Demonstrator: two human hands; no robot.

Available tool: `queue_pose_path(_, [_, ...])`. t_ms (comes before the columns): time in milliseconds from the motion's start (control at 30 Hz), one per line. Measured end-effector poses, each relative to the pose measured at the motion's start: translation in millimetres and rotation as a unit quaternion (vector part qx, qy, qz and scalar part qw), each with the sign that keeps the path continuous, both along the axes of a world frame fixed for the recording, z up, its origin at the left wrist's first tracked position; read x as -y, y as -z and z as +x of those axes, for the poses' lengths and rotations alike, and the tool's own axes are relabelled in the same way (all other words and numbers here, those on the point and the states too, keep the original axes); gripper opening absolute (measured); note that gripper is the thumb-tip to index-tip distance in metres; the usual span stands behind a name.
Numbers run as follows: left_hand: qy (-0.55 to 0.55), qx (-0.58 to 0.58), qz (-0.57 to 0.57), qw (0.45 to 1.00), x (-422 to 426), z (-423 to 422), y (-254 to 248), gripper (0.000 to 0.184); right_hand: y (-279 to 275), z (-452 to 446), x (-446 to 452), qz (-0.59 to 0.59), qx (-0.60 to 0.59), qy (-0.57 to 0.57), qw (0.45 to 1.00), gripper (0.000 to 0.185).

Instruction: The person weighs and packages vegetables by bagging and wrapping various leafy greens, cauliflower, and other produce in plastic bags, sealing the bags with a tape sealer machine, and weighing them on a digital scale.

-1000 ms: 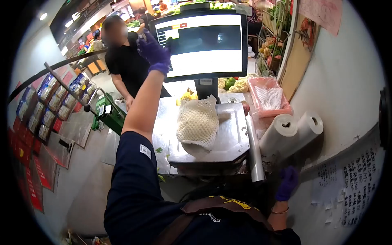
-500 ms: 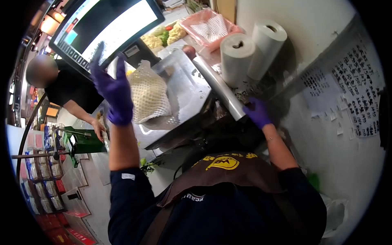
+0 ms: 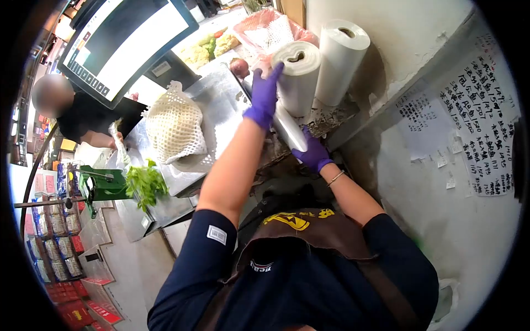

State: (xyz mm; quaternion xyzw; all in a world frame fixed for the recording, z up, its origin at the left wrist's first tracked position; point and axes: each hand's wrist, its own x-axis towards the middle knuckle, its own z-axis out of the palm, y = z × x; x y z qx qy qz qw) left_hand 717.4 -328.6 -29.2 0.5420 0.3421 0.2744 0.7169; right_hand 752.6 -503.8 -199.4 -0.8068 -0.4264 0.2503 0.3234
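Both my hands wear purple gloves. My left hand point(image 3: 264, 98) is at the upper part of a thin plastic roll point(image 3: 290, 128), fingers apart, beside a thick upright roll point(image 3: 297, 77). At the thin roll's lower end is my right hand point(image 3: 314, 153), its fingers curled round the film. To the left, a netted pale bundle point(image 3: 175, 126) rests on the metal scale point(image 3: 216, 102). A red onion point(image 3: 239, 67) lies at the scale's far edge.
A second upright roll point(image 3: 343, 60) stands on the right. Behind are a pink tray point(image 3: 259, 28) and a tilted screen point(image 3: 124, 47). Across the counter, a person in black point(image 3: 91, 118) holds a leafy green bunch point(image 3: 146, 185). Handwritten sheets point(image 3: 469, 121) hang on the right wall.
My left hand has moved from the screen rightward to the thin roll. My right hand has come up to the roll's near end. The person's green bunch has come over the counter's left edge.
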Motion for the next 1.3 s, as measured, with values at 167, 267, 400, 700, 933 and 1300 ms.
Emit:
queue_pose_path(167, [0.167, -0.084, -0.144, 0.972, -26, 40, -12, 0.072, -16, -2, 3, 0.026, 0.02, 0.023, 0.999, 0.086])
queue_pose_path(267, [0.174, -0.084, -0.135, 0.972, -37, 55, -12, 0.065, -13, 17, 0, 0.007, 0.049, 0.02, 0.999, 0.084])
queue_pose_path(400, [0.242, -0.074, -0.118, 0.96, -70, 78, -1, 0.057, -8, 36, 1, 0.04, 0.087, -0.002, 0.995, 0.085])
queue_pose_path(700, [-0.053, -0.067, 0.16, 0.983, -53, 73, 30, 0.068, 7, 30, 34, 0.069, 0.079, 0.095, 0.99, 0.051])
queue_pose_path(933, [0.03, -0.324, 0.087, 0.942, 99, -25, 119, 0.053, 30, 64, 26, 0.024, 0.012, 0.107, 0.994, 0.034])
queue_pose_path(1300, [-0.1, -0.209, -0.1, 0.968, 117, -2, 169, 0.056, 40, 61, 39, -0.007, -0.129, 0.11, 0.985, 0.044])
